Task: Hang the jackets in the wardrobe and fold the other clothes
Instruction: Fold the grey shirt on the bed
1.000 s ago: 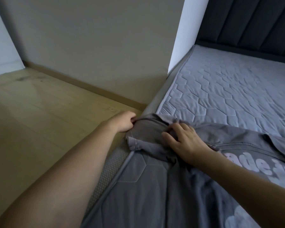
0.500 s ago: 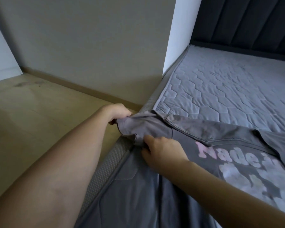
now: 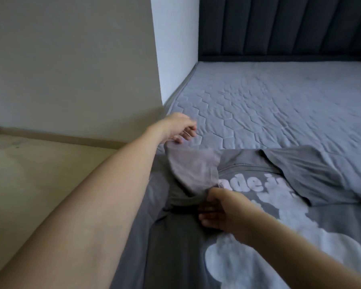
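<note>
Both hands worked a sleeve of the grey printed T-shirt [image 3: 248, 236] lying flat on the bed [image 3: 279, 105]: the left hand [image 3: 178, 127] pinched its raised edge, the right hand [image 3: 219, 209] gripped the bunched cloth lower down. Folding well probably meant laying the sleeve inward, flat and unwrinkled.

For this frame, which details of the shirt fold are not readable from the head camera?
- Printed wording on the grey T-shirt: the sleeve folded across it hides the first letters, and the other sleeve covers the end.
- Shirt hem: cut off by the bottom edge.
- Right hand fingertips: tucked under the fold, so its grip is unclear.
- Left hand: motion-blurred fingers; whether they pinch the sleeve edge is uncertain.
</note>
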